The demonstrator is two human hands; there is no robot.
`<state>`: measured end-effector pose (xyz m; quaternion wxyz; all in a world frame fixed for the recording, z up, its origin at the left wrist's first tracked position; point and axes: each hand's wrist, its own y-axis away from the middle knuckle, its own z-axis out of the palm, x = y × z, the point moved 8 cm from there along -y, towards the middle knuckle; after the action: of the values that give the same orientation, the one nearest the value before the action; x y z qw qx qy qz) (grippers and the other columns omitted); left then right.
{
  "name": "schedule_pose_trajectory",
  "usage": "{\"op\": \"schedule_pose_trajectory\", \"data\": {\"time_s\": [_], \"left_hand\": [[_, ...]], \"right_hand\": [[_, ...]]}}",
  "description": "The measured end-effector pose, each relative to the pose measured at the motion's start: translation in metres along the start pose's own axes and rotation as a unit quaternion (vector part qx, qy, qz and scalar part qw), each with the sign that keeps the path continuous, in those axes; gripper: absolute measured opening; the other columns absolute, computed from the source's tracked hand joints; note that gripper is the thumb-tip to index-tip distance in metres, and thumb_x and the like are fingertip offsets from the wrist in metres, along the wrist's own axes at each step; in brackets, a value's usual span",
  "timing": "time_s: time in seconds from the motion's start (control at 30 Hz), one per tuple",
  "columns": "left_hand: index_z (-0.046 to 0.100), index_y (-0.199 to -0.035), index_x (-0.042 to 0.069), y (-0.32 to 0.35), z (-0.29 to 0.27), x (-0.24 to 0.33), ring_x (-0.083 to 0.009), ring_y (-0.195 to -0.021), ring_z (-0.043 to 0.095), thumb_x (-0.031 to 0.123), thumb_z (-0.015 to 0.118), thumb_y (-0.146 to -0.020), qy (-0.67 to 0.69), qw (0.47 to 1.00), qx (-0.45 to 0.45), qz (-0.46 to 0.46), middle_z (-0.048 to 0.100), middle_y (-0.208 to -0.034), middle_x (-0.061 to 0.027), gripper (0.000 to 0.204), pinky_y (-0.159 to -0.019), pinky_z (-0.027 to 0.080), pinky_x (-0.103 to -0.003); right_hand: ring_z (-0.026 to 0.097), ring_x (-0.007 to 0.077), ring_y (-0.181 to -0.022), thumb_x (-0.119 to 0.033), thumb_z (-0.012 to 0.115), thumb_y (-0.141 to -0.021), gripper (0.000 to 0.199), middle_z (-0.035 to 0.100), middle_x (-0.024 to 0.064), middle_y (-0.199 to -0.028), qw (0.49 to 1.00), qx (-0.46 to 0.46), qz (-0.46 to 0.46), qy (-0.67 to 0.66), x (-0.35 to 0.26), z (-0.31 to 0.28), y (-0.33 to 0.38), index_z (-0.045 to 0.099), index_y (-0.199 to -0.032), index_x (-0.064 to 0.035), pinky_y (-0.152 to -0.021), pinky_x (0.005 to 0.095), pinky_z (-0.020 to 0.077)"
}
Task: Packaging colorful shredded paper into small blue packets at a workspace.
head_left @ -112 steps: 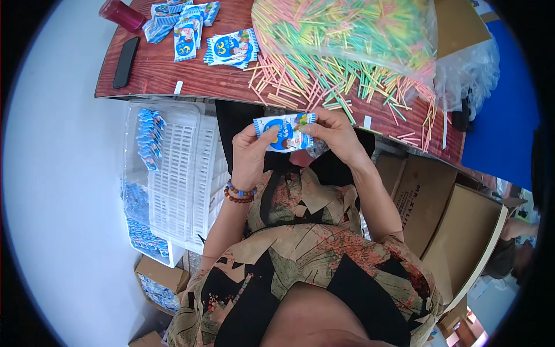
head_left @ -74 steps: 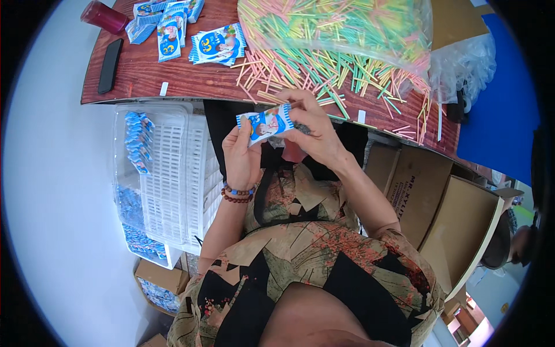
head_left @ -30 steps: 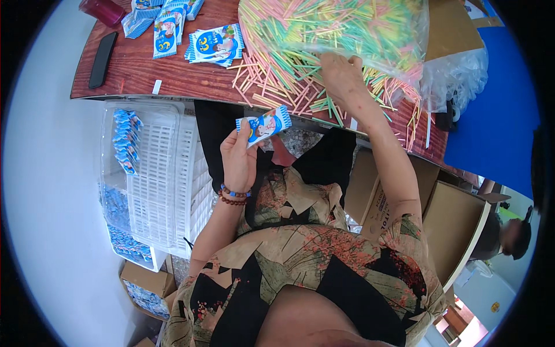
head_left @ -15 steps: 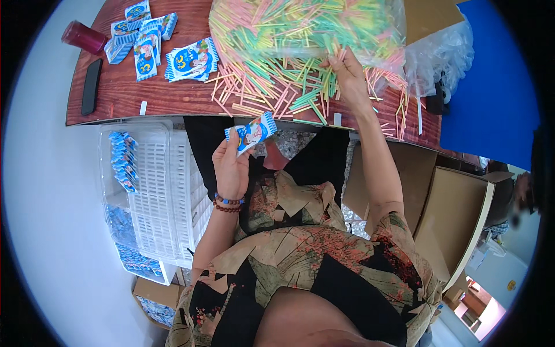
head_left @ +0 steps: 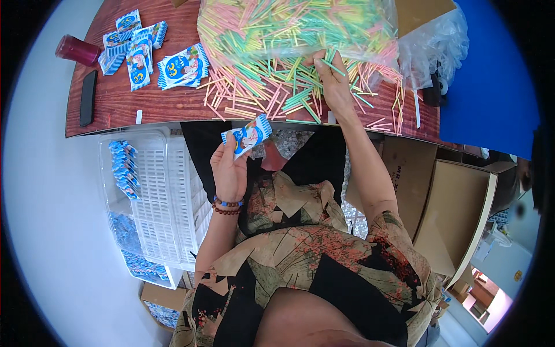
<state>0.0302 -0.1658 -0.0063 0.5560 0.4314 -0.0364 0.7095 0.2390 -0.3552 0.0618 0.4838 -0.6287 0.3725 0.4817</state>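
My left hand [head_left: 231, 173] grips a small blue-and-white packet [head_left: 248, 136] by its lower left end, just off the table's near edge. Pinched between the thumb and fingers of my right hand [head_left: 334, 87] are a few thin green sticks [head_left: 330, 55]. That hand is over a loose heap of pink, yellow and green sticks [head_left: 254, 89] on the table. Behind the heap lies a big clear plastic bag [head_left: 300, 32] full of the same sticks. Left of the heap are a stack of similar packets [head_left: 184, 66] and a looser pile of packets [head_left: 139, 52].
The reddish wooden table [head_left: 124, 110] also bears a dark phone [head_left: 88, 98] and a red cup [head_left: 78, 50] lying tilted. Below left stand white plastic baskets [head_left: 156, 202] with packets. Cardboard boxes [head_left: 451, 214] stand at the right, below a crumpled clear bag [head_left: 433, 55].
My right hand has drawn slightly left and nearer, and the green sticks in it now show clearly. My left hand keeps the packet in nearly the same place. The view has shifted slightly.
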Motion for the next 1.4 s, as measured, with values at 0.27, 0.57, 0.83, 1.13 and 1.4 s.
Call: {"op": "schedule_pose_trajectory", "data": {"time_s": [0.27,0.57,0.83,1.13,1.4], "left_hand": [[0.065,-0.094,0.002,0.001,0.000,0.003,-0.0109,-0.083,0.063,0.023,0.055,-0.098,0.002,1.000,0.003,0.001,0.068,-0.092,-0.0050,0.024,-0.073,0.048,-0.027],[0.065,-0.095,0.001,0.000,-0.001,0.000,-0.0121,-0.085,0.064,0.022,0.054,-0.098,0.001,1.000,0.000,-0.003,0.068,-0.096,-0.0064,0.024,-0.075,0.049,-0.028],[0.065,-0.096,0.001,0.000,-0.005,-0.002,-0.0128,-0.087,0.064,0.020,0.054,-0.098,0.014,1.000,0.006,-0.009,0.068,-0.097,-0.0071,0.023,-0.076,0.050,-0.028],[0.065,-0.097,0.000,-0.002,-0.001,0.000,-0.0138,-0.089,0.065,0.019,0.054,-0.098,0.017,1.000,-0.015,-0.008,0.068,-0.099,-0.0080,0.022,-0.078,0.051,-0.029],[0.065,-0.095,0.000,-0.003,-0.007,0.001,-0.0142,-0.090,0.065,0.019,0.055,-0.097,0.018,1.000,0.000,-0.011,0.068,-0.098,-0.0086,0.022,-0.083,0.051,-0.030]], "right_hand": [[0.055,0.0106,-0.086,-0.013,0.053,-0.098,0.014,0.058,0.0024,-0.090,0.998,0.040,-0.004,-0.044,-0.009,-0.015,-0.002,0.054,-0.108,-0.0049,-0.078,0.0263,0.0436],[0.052,0.0100,-0.080,-0.016,0.050,-0.099,0.012,0.056,0.0018,-0.083,0.991,-0.033,-0.006,0.132,-0.007,-0.001,-0.008,0.053,-0.103,-0.0046,-0.072,0.0248,0.0415],[0.053,0.0078,-0.078,-0.014,0.052,-0.098,0.011,0.057,0.0007,-0.084,0.999,-0.034,0.012,0.034,0.000,0.005,-0.010,0.054,-0.103,-0.0047,-0.069,0.0225,0.0431],[0.059,0.0128,-0.087,-0.004,0.050,-0.096,0.020,0.060,0.0055,-0.095,0.995,-0.066,-0.001,0.081,0.000,0.013,-0.006,0.052,-0.115,-0.0023,-0.077,0.0259,0.0458],[0.050,0.0293,-0.119,-0.011,0.061,-0.087,0.044,0.048,0.0134,-0.127,0.935,-0.259,-0.031,0.238,-0.024,0.032,0.011,0.047,-0.129,-0.0083,-0.100,0.0400,0.0413]]}}
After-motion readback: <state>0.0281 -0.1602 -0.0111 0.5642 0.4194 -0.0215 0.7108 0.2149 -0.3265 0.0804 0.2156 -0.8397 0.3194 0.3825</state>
